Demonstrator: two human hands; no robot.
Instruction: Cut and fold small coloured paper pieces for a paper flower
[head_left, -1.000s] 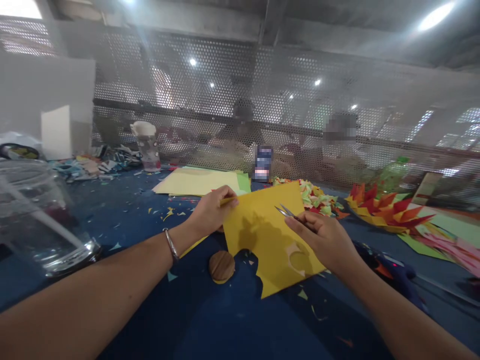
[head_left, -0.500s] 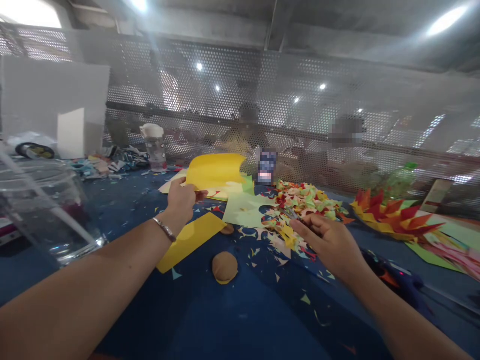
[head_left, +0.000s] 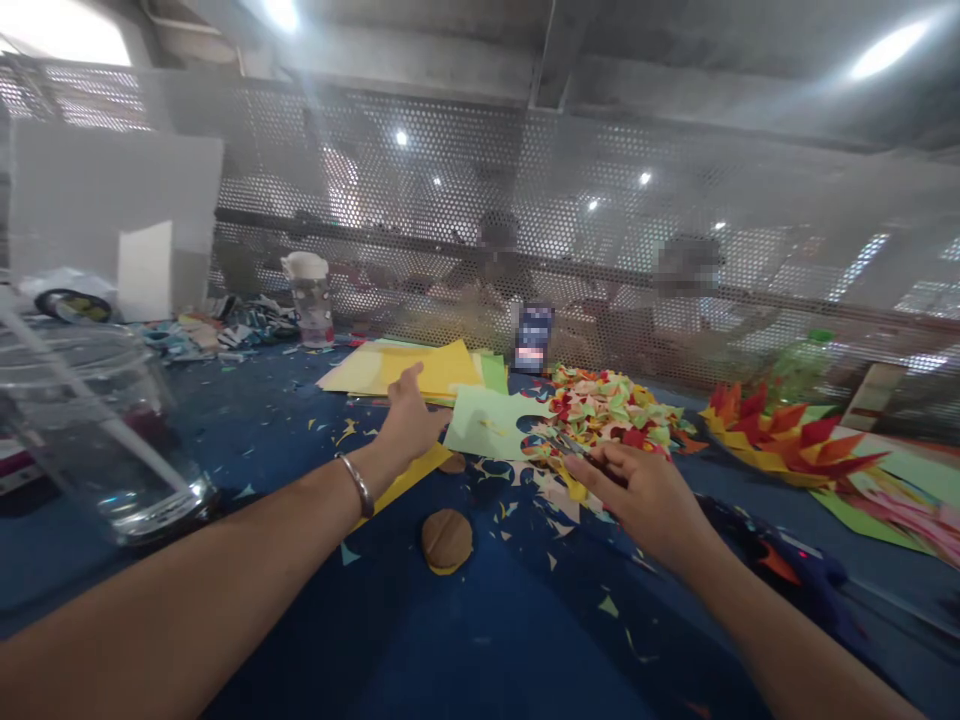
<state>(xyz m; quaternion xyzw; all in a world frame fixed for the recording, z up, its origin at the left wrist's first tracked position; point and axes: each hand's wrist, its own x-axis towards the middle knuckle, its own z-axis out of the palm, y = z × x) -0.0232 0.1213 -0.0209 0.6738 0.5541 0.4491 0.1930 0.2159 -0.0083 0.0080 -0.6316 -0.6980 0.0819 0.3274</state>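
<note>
My left hand [head_left: 411, 420] is open, its fingers apart, just in front of a stack of cream and green paper [head_left: 352, 370] with a yellow sheet [head_left: 446, 372] lying on top. Under its wrist a yellow strip of paper [head_left: 409, 480] shows in part. My right hand [head_left: 645, 490] is closed round scissors [head_left: 566, 443], whose blades point left over paper scraps; the handles are mostly hidden. Between the hands lies a pale green sheet [head_left: 480, 425] with round cut-outs along its right edge. Nearer to me is a brown disc [head_left: 447, 540] with yellow beneath it.
A heap of coloured paper pieces [head_left: 611, 405] lies beyond my right hand. At right are a red and yellow paper flower [head_left: 795, 435] and a blue glue gun [head_left: 806, 565]. A clear jug [head_left: 90, 430] stands at left, a cup [head_left: 311, 300] farther back. A phone [head_left: 532, 335] stands upright.
The yellow sheet that my left hand held curled up now lies flat on the stack, released. My left hand has moved right. My right hand has shifted slightly left with the scissors.
</note>
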